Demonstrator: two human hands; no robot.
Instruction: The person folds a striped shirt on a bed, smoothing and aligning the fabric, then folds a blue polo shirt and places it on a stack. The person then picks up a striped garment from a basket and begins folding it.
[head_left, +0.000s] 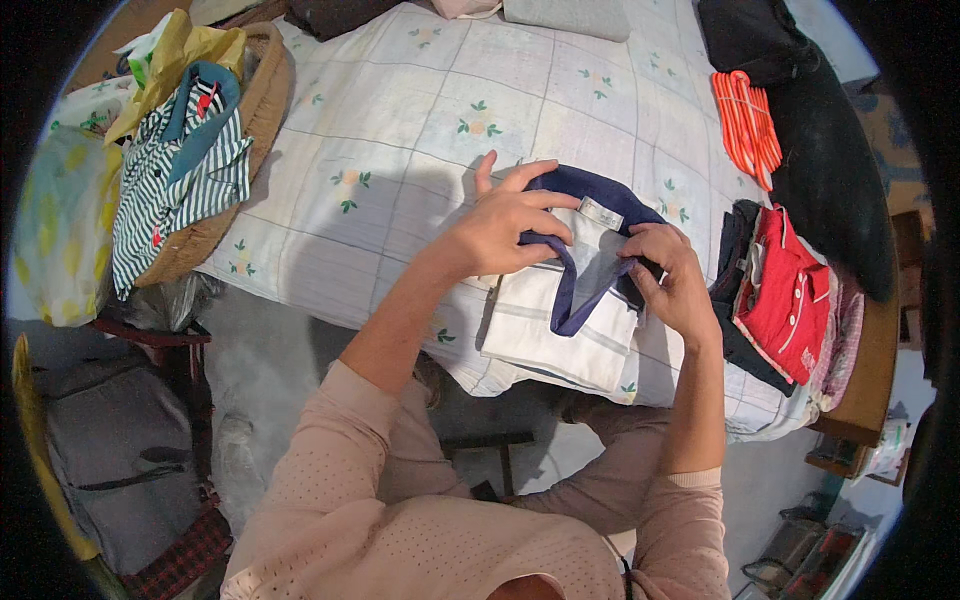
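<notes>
A white shirt with grey stripes (559, 322) lies folded at the near edge of the cloth-covered table (360, 232). Its navy collar (592, 182) faces up and stands partly spread, with a whitish neck label inside. My left hand (510, 225) is at the collar's left side, thumb and fingers around the navy band, other fingers spread over it. On the other side, my right hand (664, 270) pinches the collar between thumb and fingers. The lower part of the shirt lies flat beneath the collar opening.
At the right are folded clothes, a red shirt (784, 292) uppermost, and a bundle of orange hangers (746, 127). A wicker basket (266, 97) at the left holds a striped shirt (180, 172) beside plastic bags (64, 225). Grey cloth (566, 16) lies at the far edge.
</notes>
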